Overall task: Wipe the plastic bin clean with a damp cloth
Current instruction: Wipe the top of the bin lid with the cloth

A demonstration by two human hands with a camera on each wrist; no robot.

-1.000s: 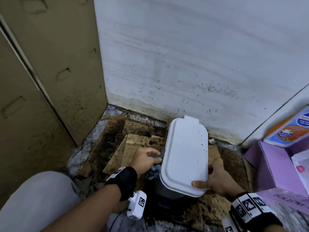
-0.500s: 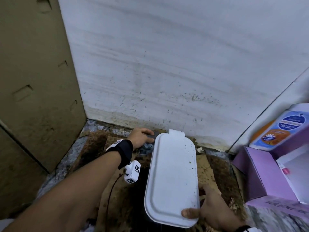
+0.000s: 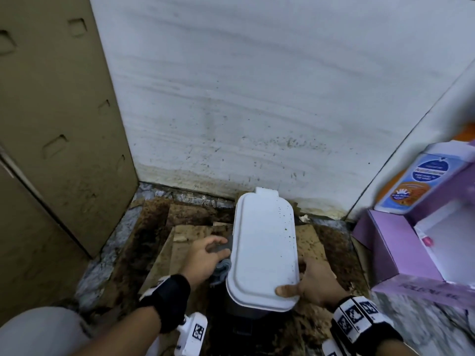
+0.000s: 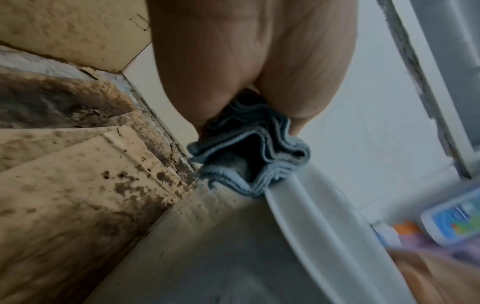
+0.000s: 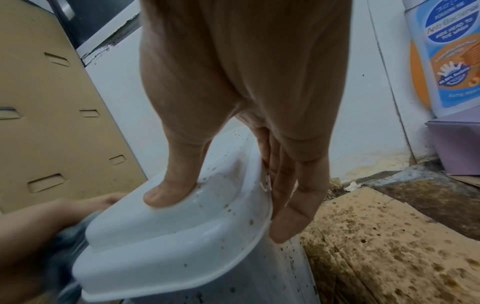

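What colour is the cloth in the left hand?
The folded cloth is blue-grey with lighter blue edges, clearest in the left wrist view.

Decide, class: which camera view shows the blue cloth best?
The left wrist view: the cloth fills the centre, its folds bunched in the left hand against the bin's lid. The head view shows only a sliver; the right wrist view, a grey blur at the edge.

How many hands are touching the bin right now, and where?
2. The left hand presses the blue cloth against the bin's left side, under the lid's edge. The right hand grips the lid's near right corner, thumb on top.
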